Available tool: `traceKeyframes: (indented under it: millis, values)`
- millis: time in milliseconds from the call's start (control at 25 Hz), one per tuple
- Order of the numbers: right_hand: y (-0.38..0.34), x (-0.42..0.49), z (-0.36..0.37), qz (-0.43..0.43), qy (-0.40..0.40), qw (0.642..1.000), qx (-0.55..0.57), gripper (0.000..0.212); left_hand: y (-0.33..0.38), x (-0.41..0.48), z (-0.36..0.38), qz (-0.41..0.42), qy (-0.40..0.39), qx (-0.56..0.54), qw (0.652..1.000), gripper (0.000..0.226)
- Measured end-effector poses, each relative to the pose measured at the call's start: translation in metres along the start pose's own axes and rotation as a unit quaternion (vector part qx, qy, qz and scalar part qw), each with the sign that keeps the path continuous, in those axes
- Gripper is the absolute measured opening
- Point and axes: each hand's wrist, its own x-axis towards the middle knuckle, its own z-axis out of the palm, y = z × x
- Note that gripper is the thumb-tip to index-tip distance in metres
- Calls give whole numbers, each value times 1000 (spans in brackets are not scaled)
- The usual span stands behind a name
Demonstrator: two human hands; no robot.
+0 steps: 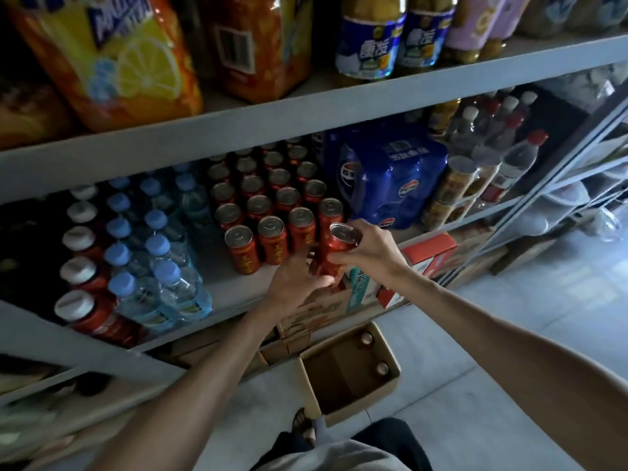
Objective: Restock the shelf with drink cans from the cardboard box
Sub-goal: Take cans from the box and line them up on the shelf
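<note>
Along the middle shelf (pixel 238 300) of a grey rack, red drink cans (pixel 272 212) stand in tidy rows running front to back, with blue-capped water bottles (pixel 159 266) just to their left and a blue shrink-wrapped pack (pixel 387 178) just to their right. Down on the pale floor below the hands sits the cardboard box (pixel 350 368), open, with two can tops showing at its right side and the rest of its bottom bare, so by my reckoning the restocking is close to done. At the front right corner of the can block, one can (pixel 339 249) is held tilted, its silver top leaning toward the camera. The right hand (pixel 370 253) is wrapped round its upper body, fingers closed on it; the left hand (pixel 299 277) is curled at its lower part, and whether it grips or only steadies the base I cannot tell. The front row shows three cans with a gap at its right end, and that is likely where this one belongs. To do it well: bring the can upright first, lower its base flat onto the shelf beside the third can, then slide it square to its row, without knocking the neighbours or the blue pack.
</note>
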Motion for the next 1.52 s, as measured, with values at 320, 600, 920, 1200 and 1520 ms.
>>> traceKeyframes:
  millis: [320, 600, 920, 1200, 1520]
  values:
    - [24, 43, 31, -48, 42, 997, -44, 71, -52, 0, -13, -152, -110, 385, 904, 72]
    - [39, 52, 53, -50, 41, 997, -47, 73, -48, 22, -13, -176, -161, 423, 874, 59]
    - [40, 54, 54, -58, 35, 996, -50, 80, -43, 31, -15, -158, -154, 439, 871, 47]
    - [45, 55, 58, -64, 38, 996, -40, 79, -42, 26, -7, -186, -163, 429, 869, 63]
    - [60, 31, 60, -79, 79, 993, -41, 100, -57, 15, 5, -176, -147, 490, 841, 68]
